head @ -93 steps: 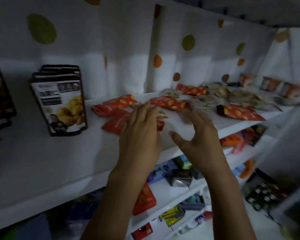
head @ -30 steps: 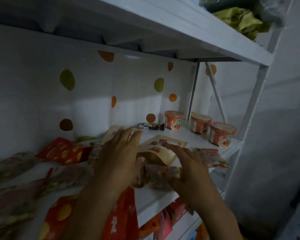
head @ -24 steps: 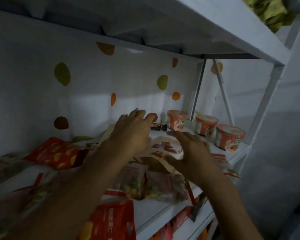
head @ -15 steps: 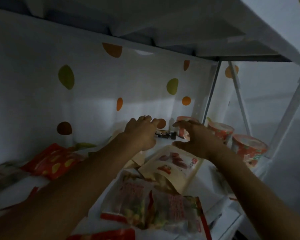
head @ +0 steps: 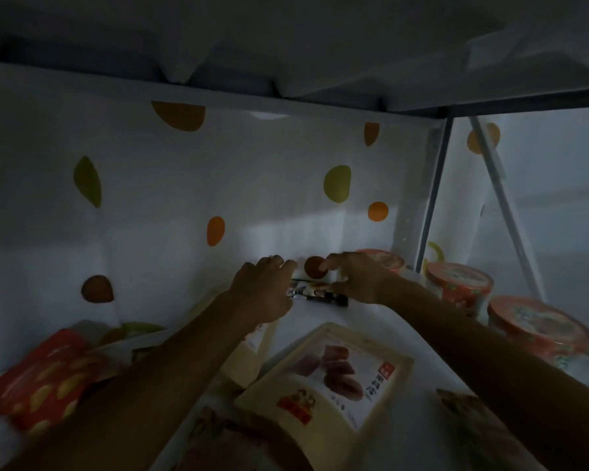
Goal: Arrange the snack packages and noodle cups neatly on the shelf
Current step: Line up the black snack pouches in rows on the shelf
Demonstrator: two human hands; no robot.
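Observation:
Both my hands reach to the back of the white shelf (head: 323, 317). A small dark snack bar (head: 317, 293) lies against the dotted back wall. My left hand (head: 266, 290) covers its left end with curled fingers. My right hand (head: 352, 277) hovers at its right end, thumb and fingers spread around it. Whether either hand grips the bar is unclear in the dim light. Three orange noodle cups (head: 459, 283) stand at the right. A cream snack pouch (head: 334, 372) lies flat under my arms. A red pouch (head: 45, 375) lies at the left.
The shelf above (head: 286, 45) hangs low overhead. A metal post (head: 434, 198) and a slanted brace (head: 504, 205) bound the right end. More pouches (head: 483, 426) lie near the front edge.
The view has pushed deeper into the shelf. Both hands have reached further back, from the cream pouch to the small dark bar by the wall.

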